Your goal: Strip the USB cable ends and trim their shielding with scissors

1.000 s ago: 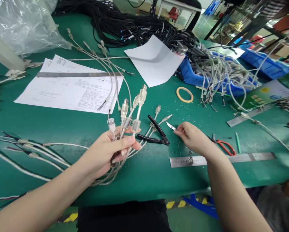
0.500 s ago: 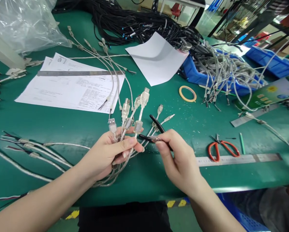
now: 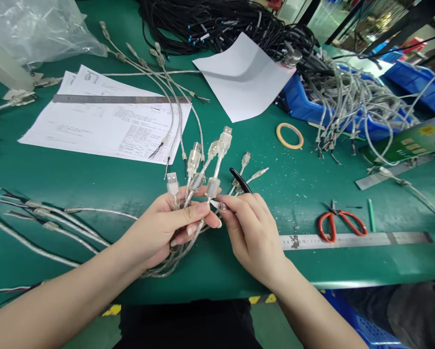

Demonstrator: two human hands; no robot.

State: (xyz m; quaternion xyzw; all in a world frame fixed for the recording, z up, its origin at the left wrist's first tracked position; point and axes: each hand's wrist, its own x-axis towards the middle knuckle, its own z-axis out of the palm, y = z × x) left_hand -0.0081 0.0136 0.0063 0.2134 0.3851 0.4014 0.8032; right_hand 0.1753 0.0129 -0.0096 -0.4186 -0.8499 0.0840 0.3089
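My left hand (image 3: pixel 177 218) is closed round a bunch of clear-jacketed USB cables (image 3: pixel 196 182), their plugs pointing up and away from me. Grey cylindrical cores show through clear mouldings below some plugs. My right hand (image 3: pixel 251 225) grips a hand tool with black curved handles (image 3: pixel 241 180); its exact kind is mostly hidden by the fingers. Its pale tip lies by the cable just below the rightmost core, close to my left fingertips. Whether it touches the cable I cannot tell. Smaller-plug cable ends (image 3: pixel 257 173) stick out behind my right hand.
Orange-handled scissors (image 3: pixel 328 227) lie by a steel ruler (image 3: pixel 312 240). Tape (image 3: pixel 289 136), printed sheets (image 3: pixel 93 131) and a blank sheet (image 3: pixel 239 82) lie farther back. A blue bin (image 3: pixel 300 104) holds tangled cables. Stripped cable ends (image 3: pixel 46 218) lie left; black cables (image 3: pixel 188 24) are heaped behind.
My right hand has moved left, bringing the tool up to the cable beside my left fingers. The left hand keeps its hold on the bunch. The view has shifted slightly.
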